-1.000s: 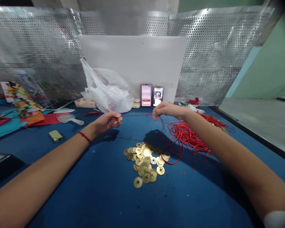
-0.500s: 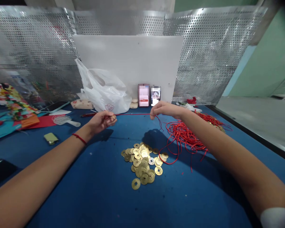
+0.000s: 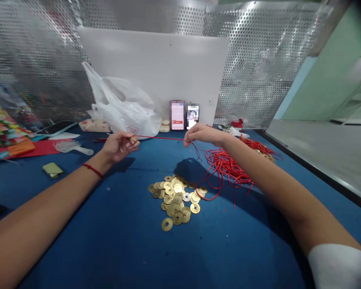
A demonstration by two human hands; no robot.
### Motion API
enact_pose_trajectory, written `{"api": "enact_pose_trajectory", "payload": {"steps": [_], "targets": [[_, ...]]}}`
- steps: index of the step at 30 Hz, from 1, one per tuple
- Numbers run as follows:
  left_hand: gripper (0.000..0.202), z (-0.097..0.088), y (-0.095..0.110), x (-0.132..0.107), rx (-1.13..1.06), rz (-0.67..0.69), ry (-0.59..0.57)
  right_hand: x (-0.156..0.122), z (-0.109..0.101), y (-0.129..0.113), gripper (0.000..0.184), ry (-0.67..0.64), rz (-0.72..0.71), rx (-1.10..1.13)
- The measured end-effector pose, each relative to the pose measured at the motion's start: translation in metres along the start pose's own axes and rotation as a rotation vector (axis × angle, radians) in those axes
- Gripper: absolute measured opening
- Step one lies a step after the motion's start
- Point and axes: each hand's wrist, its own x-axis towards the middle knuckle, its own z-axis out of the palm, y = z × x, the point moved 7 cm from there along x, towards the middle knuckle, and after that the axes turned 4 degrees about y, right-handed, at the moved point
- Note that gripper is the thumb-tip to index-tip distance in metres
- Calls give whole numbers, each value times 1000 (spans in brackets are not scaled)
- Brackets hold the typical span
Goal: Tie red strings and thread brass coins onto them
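Tension shows in the red cord (image 3: 162, 138), a thin bright strand drawn nearly straight and level above the blue table (image 3: 108, 241) between the two hands. The left hand (image 3: 118, 145) is closed, its fingertips pinching one end of the cord together with a small brass coin (image 3: 133, 140); a red bracelet (image 3: 92, 169) circles that wrist. The right hand (image 3: 200, 134) pinches the cord narrowly at the other end. From there the strand drops in a loose curve to a tangle of red string (image 3: 228, 166) on the table, partly hidden by the right forearm.

Below the span, nearer the person, lies a heap of brass coins (image 3: 176, 196) with square holes, and a loop of string touches its right edge. Behind the hands stand a white plastic bag (image 3: 123, 108) and two upright phones (image 3: 177, 115), backed by a white board (image 3: 156, 64) and a perforated metal screen (image 3: 258, 60). A small green object (image 3: 52, 169) lies well apart on the left.
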Motion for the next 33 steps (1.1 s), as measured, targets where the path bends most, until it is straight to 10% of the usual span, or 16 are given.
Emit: {"api": "enact_pose_trajectory", "payload": {"steps": [33], "targets": [[19, -26, 4, 4, 108, 207, 312, -4, -7, 2, 17, 67, 58, -85]]}}
